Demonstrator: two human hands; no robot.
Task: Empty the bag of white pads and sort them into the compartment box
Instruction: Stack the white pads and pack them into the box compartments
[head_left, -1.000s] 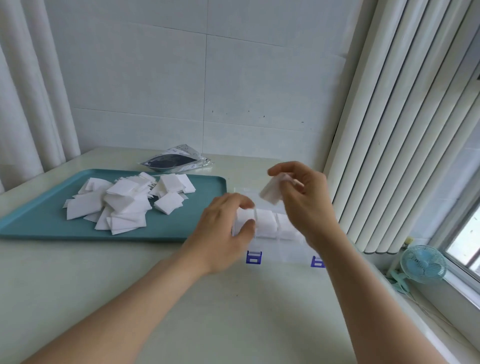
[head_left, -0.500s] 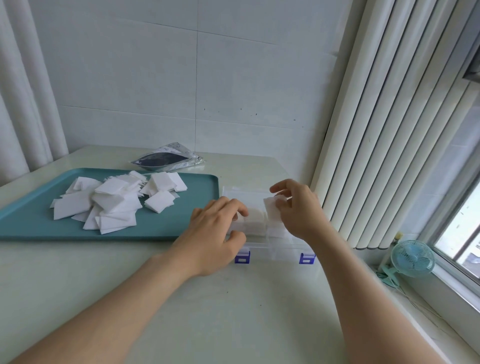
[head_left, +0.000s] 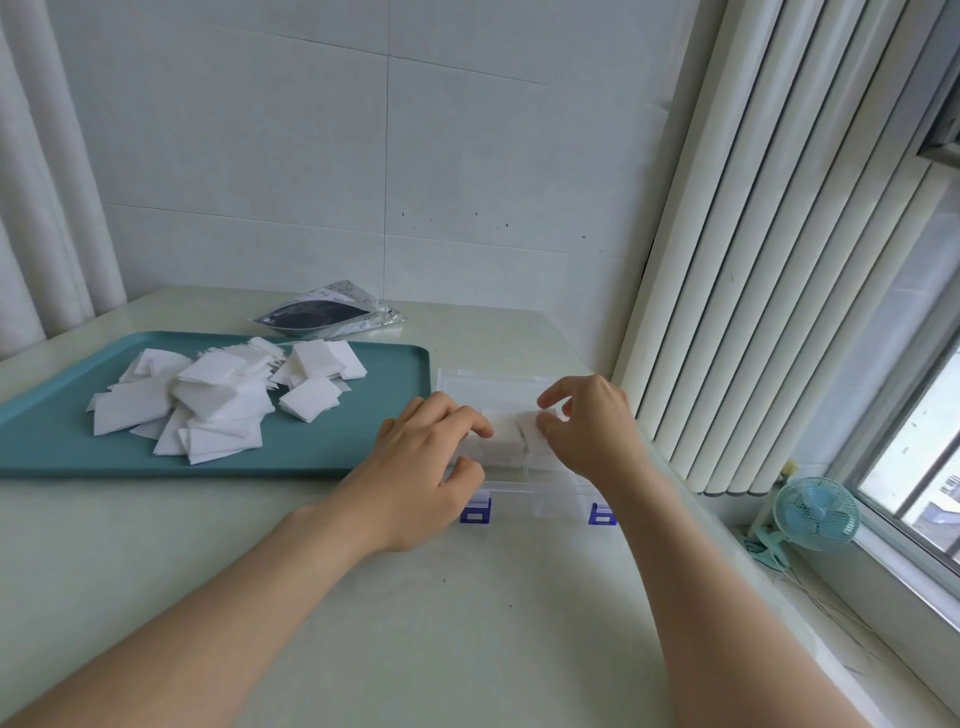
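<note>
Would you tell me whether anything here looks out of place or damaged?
Nothing stands out. The pads lie in a loose heap on the tray, normal mid-sorting; the bag lies behind it; the left hand grips the box while the right hand pinches a pad over it.

Your materials at a glance: soft fibre against hard plastic.
The white pads (head_left: 208, 400) in front of you look like soft, matt, fibrous cloth, and they are heaped on a tray (head_left: 363, 457) of smooth, matt teal plastic. Your compartment box (head_left: 488, 382) is clear, glossy plastic with opaque blue latches (head_left: 475, 512). The bag (head_left: 327, 314) is shiny, crinkled film. Your tabletop (head_left: 467, 623) is pale and smooth with a faint sheen, and the wall tiles (head_left: 260, 156) look smooth.
</note>
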